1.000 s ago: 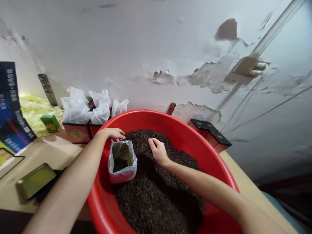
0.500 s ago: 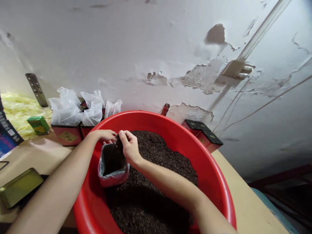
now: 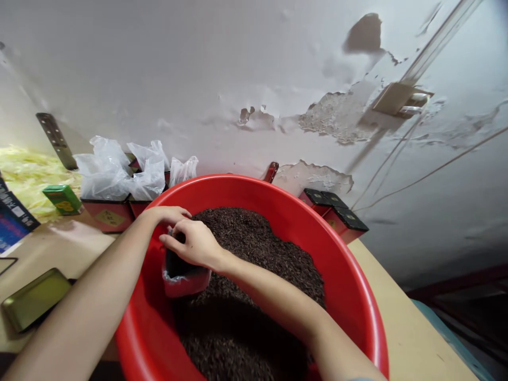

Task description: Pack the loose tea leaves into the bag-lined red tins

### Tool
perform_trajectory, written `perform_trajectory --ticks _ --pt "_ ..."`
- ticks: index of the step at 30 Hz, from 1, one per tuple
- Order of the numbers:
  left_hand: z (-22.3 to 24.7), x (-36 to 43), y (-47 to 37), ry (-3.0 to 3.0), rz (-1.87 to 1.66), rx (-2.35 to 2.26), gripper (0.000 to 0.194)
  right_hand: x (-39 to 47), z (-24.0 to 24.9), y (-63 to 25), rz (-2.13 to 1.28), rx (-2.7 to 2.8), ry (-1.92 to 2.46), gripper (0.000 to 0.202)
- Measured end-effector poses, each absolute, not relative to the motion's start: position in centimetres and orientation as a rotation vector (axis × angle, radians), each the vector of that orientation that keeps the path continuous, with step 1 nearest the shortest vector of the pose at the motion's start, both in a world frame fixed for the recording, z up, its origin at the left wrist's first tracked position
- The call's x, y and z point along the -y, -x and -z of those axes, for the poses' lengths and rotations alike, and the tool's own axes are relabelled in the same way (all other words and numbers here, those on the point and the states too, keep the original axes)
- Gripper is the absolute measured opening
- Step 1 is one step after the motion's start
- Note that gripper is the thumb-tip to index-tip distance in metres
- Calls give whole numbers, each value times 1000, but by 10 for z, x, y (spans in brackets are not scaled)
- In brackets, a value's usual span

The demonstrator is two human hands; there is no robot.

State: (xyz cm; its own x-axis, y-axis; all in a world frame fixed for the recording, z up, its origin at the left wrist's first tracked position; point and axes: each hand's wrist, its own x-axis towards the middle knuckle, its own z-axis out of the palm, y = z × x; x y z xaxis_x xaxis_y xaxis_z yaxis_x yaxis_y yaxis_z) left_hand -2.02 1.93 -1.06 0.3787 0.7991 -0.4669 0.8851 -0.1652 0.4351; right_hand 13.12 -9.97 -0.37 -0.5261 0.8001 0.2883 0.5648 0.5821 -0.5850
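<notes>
A red box with a clear plastic liner stands in a large red tub, its mouth facing up. Dark dry loose leaves, like tea, fill much of the tub floor around it. My left hand curls its fingers at the far rim of the box; the fingertips are partly hidden behind the other hand. Over the box's mouth is my right hand, palm down, with thumb and fingers apart. Part of its fingers dips out of sight, and nothing shows in its grasp.
Red boxes with plastic bags sticking out stand behind the tub at left, beside a small green box. A gold-coloured lid lies on the table. Black-topped red boxes stand at right against a peeling wall.
My right hand has moved left over the box's mouth, and its pinched fingers have spread apart. Leaves that showed at its fingertips are no longer visible. My left hand stays at the far rim.
</notes>
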Motion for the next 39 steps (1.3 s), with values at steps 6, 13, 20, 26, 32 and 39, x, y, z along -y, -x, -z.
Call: perform_trajectory --ticks 6,13,20,26,32,39 --pt "12 -13 18 -1800 139 -1417 77 103 0 -132 -107 2768 1111 53" --pt "15 -17 20 -1807 140 -1422 75 103 -2 -131 -67 2839 1071 52" --pt "23 -21 22 -1778 96 -1415 79 95 14 -133 -59 2766 912 36" --pt "18 -19 21 -1763 108 -1407 77 103 5 -134 -46 2730 1121 43" --pt "16 -17 20 -1809 142 -1399 75 107 3 -132 19 2763 1155 57" --pt "12 -13 18 -1762 142 -1398 78 109 5 -130 -34 2757 1154 60"
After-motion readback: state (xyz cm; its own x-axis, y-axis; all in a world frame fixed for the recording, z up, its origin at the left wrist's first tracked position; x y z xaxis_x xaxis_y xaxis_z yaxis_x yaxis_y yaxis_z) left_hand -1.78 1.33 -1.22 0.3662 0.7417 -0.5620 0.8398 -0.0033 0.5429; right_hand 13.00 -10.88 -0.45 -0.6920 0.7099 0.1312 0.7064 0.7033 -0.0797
